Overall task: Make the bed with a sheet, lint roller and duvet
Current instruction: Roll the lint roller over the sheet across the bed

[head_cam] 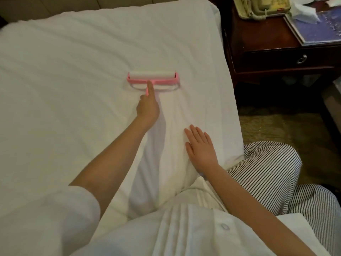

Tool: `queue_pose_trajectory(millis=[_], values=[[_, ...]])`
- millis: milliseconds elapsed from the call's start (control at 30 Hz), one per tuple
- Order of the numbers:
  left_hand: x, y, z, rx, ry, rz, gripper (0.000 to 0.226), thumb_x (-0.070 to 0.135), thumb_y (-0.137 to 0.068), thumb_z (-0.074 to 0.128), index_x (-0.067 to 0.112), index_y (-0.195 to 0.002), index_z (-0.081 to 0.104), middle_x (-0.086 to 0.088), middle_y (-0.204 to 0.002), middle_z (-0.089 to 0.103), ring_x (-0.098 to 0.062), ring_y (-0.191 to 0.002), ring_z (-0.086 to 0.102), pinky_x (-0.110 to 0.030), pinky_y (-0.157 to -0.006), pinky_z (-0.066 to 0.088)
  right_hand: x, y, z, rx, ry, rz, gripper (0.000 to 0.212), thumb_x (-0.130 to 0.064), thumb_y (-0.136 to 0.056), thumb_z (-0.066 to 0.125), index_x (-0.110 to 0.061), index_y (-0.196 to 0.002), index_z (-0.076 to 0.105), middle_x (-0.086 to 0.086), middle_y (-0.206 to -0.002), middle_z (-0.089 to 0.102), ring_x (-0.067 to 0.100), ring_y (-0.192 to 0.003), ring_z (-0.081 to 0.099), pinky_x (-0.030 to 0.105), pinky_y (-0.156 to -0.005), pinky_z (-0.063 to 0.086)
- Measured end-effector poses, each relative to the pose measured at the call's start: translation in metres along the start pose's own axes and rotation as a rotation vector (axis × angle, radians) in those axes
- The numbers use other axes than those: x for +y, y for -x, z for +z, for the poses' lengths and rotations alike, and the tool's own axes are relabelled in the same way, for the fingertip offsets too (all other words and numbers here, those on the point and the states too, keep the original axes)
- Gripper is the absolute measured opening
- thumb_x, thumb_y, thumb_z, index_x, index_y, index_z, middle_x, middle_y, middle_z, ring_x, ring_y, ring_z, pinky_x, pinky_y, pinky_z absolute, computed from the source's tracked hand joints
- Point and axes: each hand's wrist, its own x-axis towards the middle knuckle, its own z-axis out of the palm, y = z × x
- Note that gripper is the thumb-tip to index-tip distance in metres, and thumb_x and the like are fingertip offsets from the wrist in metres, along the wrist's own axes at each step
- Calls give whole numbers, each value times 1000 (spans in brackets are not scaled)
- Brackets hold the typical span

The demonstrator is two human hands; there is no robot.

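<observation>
1. The white sheet covers the whole bed. It is creased in long soft folds, and a raised ridge runs from my lap toward the middle.
2. A dark wooden nightstand stands just beside the bed's right edge, near the far right corner. A ring pull hangs on its drawer front.
3. My striped trousers show at the near right corner, one knee hanging over the bed's right edge.
4. A blue-covered booklet lies on the right part of the nightstand top, with crumpled white paper touching its far end.
5. A pale telephone sits at the back of the nightstand, its coiled cord dangling toward the front.
6. The lint roller rests on the sheet about mid-bed, somewhat nearer the right edge. Its white roll lies crosswise in a pink frame, and the pink handle points back at me.
7. My right hand lies palm down on the sheet near the bed's right edge, beside the ridge. The fingers are straight and slightly spread, holding nothing.
8. My left hand grips the roller's handle. The forefinger is stretched straight along it almost to the frame and the other fingers are curled around it. The hand hides most of the handle.
</observation>
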Motion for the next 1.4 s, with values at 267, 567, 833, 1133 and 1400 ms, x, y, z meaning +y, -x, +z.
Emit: queue_pose_trajectory(millis=[267,567,833,1133,1400], values=[[-51,156,5,-181,-192,-10,79,12,-93,41,20,-145,-18,-9,-86,43,-28,-70,54,-28,-57,31,-2,-2,3,35,-34,24,76,-43,-82,-2,-18,-147,29,2,-156,20,20,-145,15,28,-113,0],[-21,63,-15,-114,-81,36,72,11,-94,41,19,-151,-2,-27,-118,53,-40,-104,55,-35,-74,39,-3,-3,4,17,-69,45,62,-36,-91,9,-19,-149,24,0,-158,14,16,-146,8,27,-115,-3],[2,24,-3,-146,15,-3,78,3,-92,39,23,-149,-11,-25,-117,50,-37,-100,55,-34,-71,36,0,4,4,20,-42,24,76,-43,-83,-5,-19,-149,22,1,-158,14,19,-146,9,28,-114,-3],[-29,148,-25,-362,-220,23,80,18,-94,44,19,-148,-14,-17,-111,56,-31,-97,57,-30,-71,40,-5,1,0,6,-40,38,74,-42,-84,-5,-21,-150,20,0,-158,11,18,-146,6,29,-114,-6],[19,10,-18,-165,-45,50,76,9,-94,40,19,-149,-11,-25,-123,50,-36,-107,54,-35,-74,37,-1,9,-9,-24,-59,59,49,-24,-103,26,-22,-150,16,-2,-159,5,16,-146,0,30,-115,-5]])
